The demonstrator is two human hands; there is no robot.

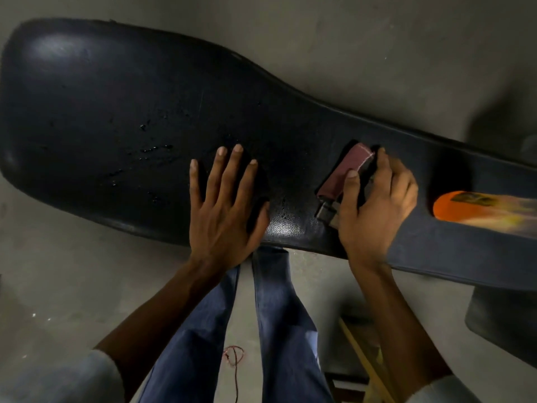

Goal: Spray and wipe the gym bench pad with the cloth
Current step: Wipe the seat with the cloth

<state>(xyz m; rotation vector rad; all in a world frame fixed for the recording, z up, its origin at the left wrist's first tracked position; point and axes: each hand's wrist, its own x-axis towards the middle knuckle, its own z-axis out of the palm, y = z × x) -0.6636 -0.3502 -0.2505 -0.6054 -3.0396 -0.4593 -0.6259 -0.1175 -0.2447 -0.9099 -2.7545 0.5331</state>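
Your left hand (223,205) lies flat, fingers spread, on the wet bench pad (122,117). Your right hand (374,205) grips the folded maroon cloth (341,173).

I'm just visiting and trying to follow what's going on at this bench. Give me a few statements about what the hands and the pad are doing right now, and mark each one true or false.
1. The left hand lies flat with fingers spread on the bench pad. True.
2. The right hand is empty. False: it grips a folded maroon cloth.
3. Wet droplets show on the pad, left of the left hand. True.
4. The orange bottle stands upright on the floor. False: it lies on the pad, to the right of the right hand.
5. The cloth is bright green. False: it is maroon.
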